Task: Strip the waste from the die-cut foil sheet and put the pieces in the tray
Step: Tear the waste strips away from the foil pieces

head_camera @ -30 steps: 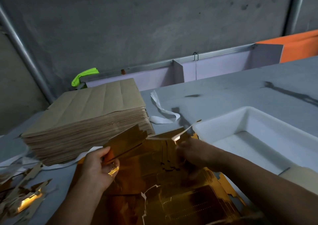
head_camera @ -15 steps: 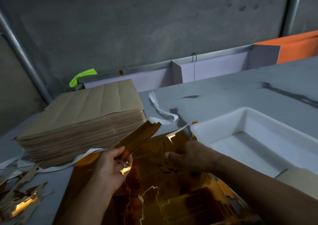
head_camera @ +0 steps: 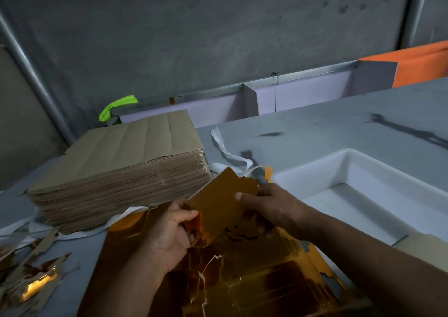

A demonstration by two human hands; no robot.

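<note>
Above the gold die-cut foil sheet point(head_camera: 254, 280) lying on the grey table point(head_camera: 315, 127), a flat gold foil piece with a notched edge point(head_camera: 218, 203) is gripped from both sides. Its lower left corner is pinched by the left hand point(head_camera: 169, 234) and its right edge by the right hand point(head_camera: 269, 203), thumb laid on the face. Half a second earlier the piece was held by the left hand alone, tilted edge-on toward the stack, while the right hand lay on the sheet. Its face has since been turned toward the camera and the right hand brought up to it. The piece is kept just left of the white plastic tray point(head_camera: 363, 171), not over it. A thick stack of brown paper sheets point(head_camera: 126, 161) is seen behind the hands, with a white paper strip point(head_camera: 225, 152) curled beside it. Torn gold and brown scraps point(head_camera: 31, 280) are heaped at the table's left edge.
</note>
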